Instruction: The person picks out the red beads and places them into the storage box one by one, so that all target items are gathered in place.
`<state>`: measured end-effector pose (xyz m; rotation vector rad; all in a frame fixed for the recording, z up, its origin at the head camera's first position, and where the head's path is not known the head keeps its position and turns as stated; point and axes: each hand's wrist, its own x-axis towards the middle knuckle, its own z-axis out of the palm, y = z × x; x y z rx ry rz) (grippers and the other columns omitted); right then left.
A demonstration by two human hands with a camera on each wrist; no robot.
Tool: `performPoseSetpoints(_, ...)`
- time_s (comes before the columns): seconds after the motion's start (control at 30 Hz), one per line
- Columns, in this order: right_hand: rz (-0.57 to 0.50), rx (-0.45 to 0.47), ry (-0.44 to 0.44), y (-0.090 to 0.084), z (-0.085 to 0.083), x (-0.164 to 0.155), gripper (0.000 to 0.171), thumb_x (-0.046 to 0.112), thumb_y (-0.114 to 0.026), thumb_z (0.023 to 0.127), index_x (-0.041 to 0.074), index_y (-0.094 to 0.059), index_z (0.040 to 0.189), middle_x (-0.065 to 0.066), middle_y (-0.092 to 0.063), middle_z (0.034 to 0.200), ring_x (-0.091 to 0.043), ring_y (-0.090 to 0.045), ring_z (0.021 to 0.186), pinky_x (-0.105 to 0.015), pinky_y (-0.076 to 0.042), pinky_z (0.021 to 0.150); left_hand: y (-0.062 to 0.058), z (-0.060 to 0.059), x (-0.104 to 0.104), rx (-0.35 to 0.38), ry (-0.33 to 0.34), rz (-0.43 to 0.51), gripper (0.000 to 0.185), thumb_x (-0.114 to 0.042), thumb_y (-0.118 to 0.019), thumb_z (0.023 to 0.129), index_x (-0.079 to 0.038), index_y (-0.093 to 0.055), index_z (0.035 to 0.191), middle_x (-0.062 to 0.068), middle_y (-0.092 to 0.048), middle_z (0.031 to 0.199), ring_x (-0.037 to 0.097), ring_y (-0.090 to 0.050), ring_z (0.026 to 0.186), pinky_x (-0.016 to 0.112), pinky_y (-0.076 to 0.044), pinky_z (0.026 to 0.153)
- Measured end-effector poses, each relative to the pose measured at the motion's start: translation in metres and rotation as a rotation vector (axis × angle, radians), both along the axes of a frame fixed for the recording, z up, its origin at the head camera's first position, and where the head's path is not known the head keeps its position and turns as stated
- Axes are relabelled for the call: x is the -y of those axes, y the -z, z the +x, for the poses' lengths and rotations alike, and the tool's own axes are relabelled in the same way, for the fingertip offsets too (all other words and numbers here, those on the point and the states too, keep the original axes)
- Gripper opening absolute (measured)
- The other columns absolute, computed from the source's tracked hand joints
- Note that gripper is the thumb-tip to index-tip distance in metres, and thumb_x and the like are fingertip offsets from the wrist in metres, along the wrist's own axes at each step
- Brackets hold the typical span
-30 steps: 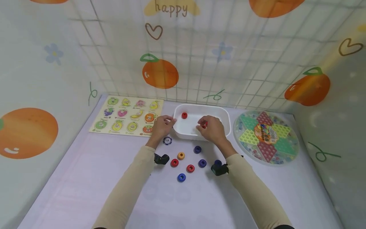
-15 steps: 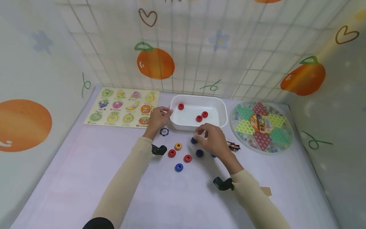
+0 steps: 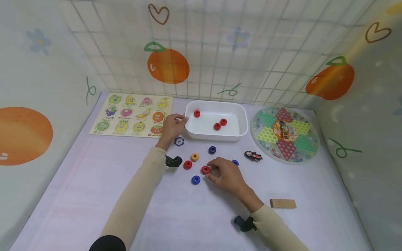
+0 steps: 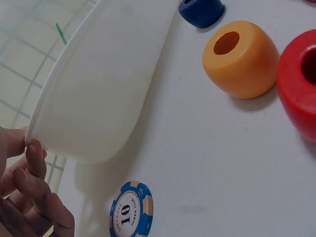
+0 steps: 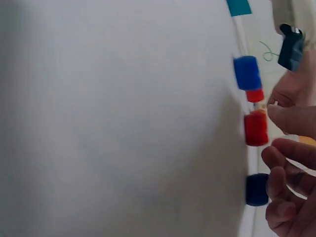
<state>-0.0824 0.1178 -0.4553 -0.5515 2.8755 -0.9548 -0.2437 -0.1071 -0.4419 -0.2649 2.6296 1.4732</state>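
Note:
My left hand [image 3: 172, 128] pinches the left rim of a white plastic tray [image 3: 216, 136] between thumb and fingers; the left wrist view shows this grip. Three red beads lie inside the tray. My right hand [image 3: 227, 174] is low over the table, thumb and forefinger spread at either side of a red bead [image 3: 205, 170] with a hole in it. Around it lie another red bead [image 3: 187, 165], a yellow-orange bead [image 4: 242, 59], a blue bead [image 3: 196, 180] and a dark blue bead [image 3: 212, 150]. Part of one more blue bead [image 3: 235, 162] shows behind my right hand.
A blue-edged poker chip [image 4: 131, 212] marked 10 lies near the tray's left corner. Left of the tray is a fruit picture board [image 3: 132, 115]; right of it, a round star-patterned game board [image 3: 285, 134]. A small dark-and-red toy [image 3: 253, 156] and a wooden block [image 3: 283, 203] lie at right.
The right hand has left the tray, where a red bead now lies that it held, and come down toward me to a red bead on the table. The left hand stays at the rim.

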Motion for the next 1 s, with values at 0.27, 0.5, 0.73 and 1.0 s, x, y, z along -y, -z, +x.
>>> performPoseSetpoints(0.27,0.047,-0.050,0.023,0.008,0.003,0.007,0.032,0.021,-0.088,0.080,0.012,-0.075,0.107,0.005,-0.067,0.088,-0.010,-0.058,0.079,-0.032,-0.051,0.073,0.000,0.000,0.000,0.025,-0.003,0.003,0.037,-0.037,-0.062,0.102,-0.007,-0.068,0.125,0.012,-0.067,0.101,0.023,-0.059,0.086,0.030,-0.046,0.069)
performPoseSetpoints(0.5,0.079,-0.057,0.062,0.011,0.004,0.012,0.031,0.026,-0.089,0.080,0.016,-0.075,0.106,0.007,-0.069,0.089,-0.007,-0.060,0.079,-0.029,-0.050,0.072,-0.001,0.001,0.000,0.043,-0.015,0.009,0.038,-0.037,-0.063,0.102,-0.009,-0.067,0.126,0.010,-0.066,0.101,0.023,-0.060,0.087,0.032,-0.047,0.070)
performPoseSetpoints(0.73,0.087,-0.076,0.071,0.012,0.004,0.015,0.027,0.026,-0.089,0.080,0.017,-0.076,0.102,0.008,-0.069,0.086,-0.006,-0.060,0.076,-0.028,-0.049,0.069,-0.001,0.001,-0.001,0.042,-0.015,0.007,0.038,-0.037,-0.063,0.102,-0.009,-0.067,0.127,0.010,-0.067,0.101,0.023,-0.060,0.086,0.031,-0.046,0.070)
performPoseSetpoints(1.0,0.080,-0.071,0.070,0.007,0.004,0.013,0.027,0.028,-0.088,0.082,0.018,-0.076,0.103,0.009,-0.069,0.089,-0.005,-0.061,0.079,-0.027,-0.050,0.072,0.000,0.001,0.000,0.031,-0.011,-0.003,0.039,-0.038,-0.062,0.103,-0.008,-0.067,0.127,0.011,-0.067,0.101,0.023,-0.060,0.086,0.031,-0.047,0.070)
